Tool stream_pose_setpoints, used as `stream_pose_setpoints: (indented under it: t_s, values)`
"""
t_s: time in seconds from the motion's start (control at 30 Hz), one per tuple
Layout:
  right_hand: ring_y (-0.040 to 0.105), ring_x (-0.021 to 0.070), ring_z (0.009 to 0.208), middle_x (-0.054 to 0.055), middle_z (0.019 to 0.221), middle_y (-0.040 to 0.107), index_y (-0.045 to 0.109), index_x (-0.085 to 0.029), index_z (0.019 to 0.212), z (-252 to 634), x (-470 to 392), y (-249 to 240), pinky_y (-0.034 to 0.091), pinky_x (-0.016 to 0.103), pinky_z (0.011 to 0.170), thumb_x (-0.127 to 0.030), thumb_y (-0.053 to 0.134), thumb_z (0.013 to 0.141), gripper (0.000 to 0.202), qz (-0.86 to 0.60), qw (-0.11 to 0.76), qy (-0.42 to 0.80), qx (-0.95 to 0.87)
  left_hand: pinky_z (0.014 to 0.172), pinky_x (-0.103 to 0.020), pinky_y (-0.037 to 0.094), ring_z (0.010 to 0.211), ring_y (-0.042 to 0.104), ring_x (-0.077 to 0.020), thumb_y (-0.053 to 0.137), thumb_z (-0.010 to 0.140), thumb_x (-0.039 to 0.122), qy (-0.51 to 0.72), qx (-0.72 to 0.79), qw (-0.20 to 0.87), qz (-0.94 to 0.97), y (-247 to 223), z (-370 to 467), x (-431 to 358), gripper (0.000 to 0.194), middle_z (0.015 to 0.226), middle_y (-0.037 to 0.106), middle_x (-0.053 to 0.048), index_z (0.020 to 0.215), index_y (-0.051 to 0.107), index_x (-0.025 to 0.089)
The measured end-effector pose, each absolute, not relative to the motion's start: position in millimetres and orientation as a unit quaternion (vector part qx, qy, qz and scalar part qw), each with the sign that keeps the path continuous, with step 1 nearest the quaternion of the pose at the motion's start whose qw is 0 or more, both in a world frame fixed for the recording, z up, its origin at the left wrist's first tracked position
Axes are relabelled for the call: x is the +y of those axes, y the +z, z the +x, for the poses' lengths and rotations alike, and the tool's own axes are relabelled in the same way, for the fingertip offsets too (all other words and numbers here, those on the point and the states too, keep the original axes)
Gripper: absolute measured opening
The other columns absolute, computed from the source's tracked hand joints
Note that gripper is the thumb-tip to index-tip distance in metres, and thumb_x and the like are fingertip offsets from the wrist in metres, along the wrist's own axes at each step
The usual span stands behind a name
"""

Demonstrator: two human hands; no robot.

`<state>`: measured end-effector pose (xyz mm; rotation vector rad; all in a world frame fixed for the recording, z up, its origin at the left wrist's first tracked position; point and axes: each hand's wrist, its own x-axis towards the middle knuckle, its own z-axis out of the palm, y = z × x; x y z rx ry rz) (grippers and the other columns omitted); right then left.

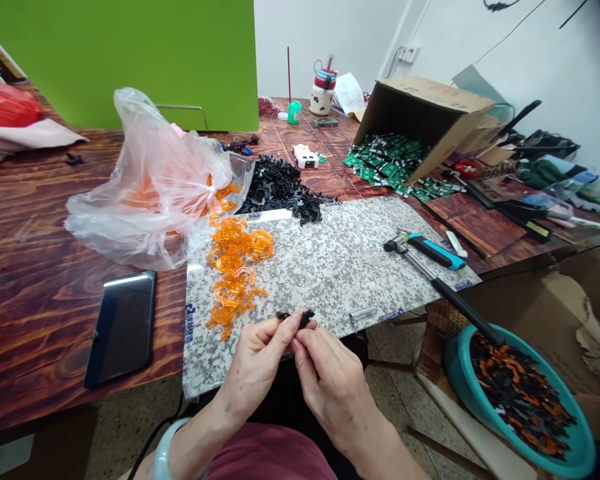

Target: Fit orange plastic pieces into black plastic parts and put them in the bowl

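Two hands on one little black bit (pixel 306 320) (maybe a couple, can't tell), just above the near edge of the slab (pixel 330 267). Our left hand (pixel 253 363) has it nipped between thumb and fingers, and our right hand (pixel 335 380) is pinched narrow on its near side. Best bet imo: hold it steady with the left, work it gently with the right, and keep both pinches close so nothing thin bends. Counts, left to right: 1 phone (pixel 121 330), 1 plastic bag (pixel 150 193), orange bits (pixel 230 250) too tangled to count, ditto the black heap (pixel 275 185), 1 white shell (pixel 306 156), 1 silver tube (pixel 363 312), 1 box (pixel 435 95) with loads of green boards (pixel 393 160), 1 blue tool (pixel 436 251), 1 long tool (pixel 460 300), 1 teal tub (pixel 460 373) of uncountable mixed bits (pixel 523 397)
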<state>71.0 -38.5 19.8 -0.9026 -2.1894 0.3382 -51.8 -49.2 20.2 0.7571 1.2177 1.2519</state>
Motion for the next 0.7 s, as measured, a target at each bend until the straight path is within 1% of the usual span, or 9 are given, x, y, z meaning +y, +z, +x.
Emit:
stream_pose_setpoints:
  t_s: [0.13,0.23,0.33,0.43,0.53,0.7]
  values:
    - [0.062,0.0191,0.07,0.01,0.074,0.063,0.058,-0.011,0.089,69.9,-37.9,18.9,0.054,0.03,0.067,-0.005,0.045,0.089,0.015,-0.351,0.362,0.141,-0.852,0.051,-0.018,0.039,0.052,0.046,-0.008,0.064,0.081,0.037,0.53,0.529,0.576,0.328,18.9,-52.9,-49.4,0.033,0.052,0.056,0.003,0.06,0.067,0.012]
    - [0.062,0.0187,0.07,0.01,0.074,0.064,0.059,-0.011,0.089,69.0,-36.9,21.3,0.053,0.029,0.066,-0.005,0.045,0.089,0.015,-0.35,0.367,0.148,-0.849,0.049,-0.018,0.036,0.051,0.039,-0.0068,0.064,0.08,0.037,0.529,0.535,0.56,0.346,20.0,-54.8,-49.0,0.037,0.049,0.048,0.005,0.053,0.061,0.012]
    - [0.062,0.0167,0.068,0.007,0.074,0.064,0.059,-0.013,0.087,69.9,-35.9,26.6,0.05,0.025,0.063,-0.007,0.047,0.089,0.013,-0.366,0.361,0.201,-0.834,0.048,-0.018,0.033,0.05,0.037,-0.0071,0.062,0.081,0.038,0.512,0.552,0.541,0.375,22.2,-57.2,-48.6,0.038,0.049,0.045,0.005,0.053,0.06,0.013]
    - [0.061,0.0137,0.063,0.003,0.071,0.063,0.06,-0.015,0.085,72.6,-35.3,32.0,0.047,0.022,0.057,-0.01,0.05,0.088,0.012,-0.405,0.344,0.252,-0.809,0.046,-0.02,0.032,0.049,0.038,-0.0081,0.061,0.082,0.039,0.49,0.579,0.505,0.411,23.4,-58.6,-48.6,0.038,0.048,0.046,0.004,0.054,0.063,0.012]
    - [0.059,0.0116,0.058,0.002,0.068,0.063,0.061,-0.016,0.08,76.0,-34.2,35.3,0.045,0.02,0.054,-0.014,0.053,0.087,0.011,-0.446,0.337,0.291,-0.776,0.047,-0.02,0.033,0.049,0.041,-0.0091,0.06,0.083,0.039,0.481,0.597,0.468,0.439,23.1,-58.6,-49.4,0.038,0.049,0.05,0.003,0.056,0.065,0.013]
    - [0.061,0.0133,0.058,0.003,0.068,0.066,0.063,-0.017,0.076,81.0,-27.4,38.1,0.047,0.022,0.055,-0.016,0.056,0.085,0.011,-0.479,0.302,0.358,-0.742,0.048,-0.02,0.035,0.05,0.046,-0.0103,0.058,0.084,0.035,0.449,0.609,0.444,0.48,23.1,-59.2,-51.8,0.037,0.049,0.054,0.003,0.054,0.064,0.014]
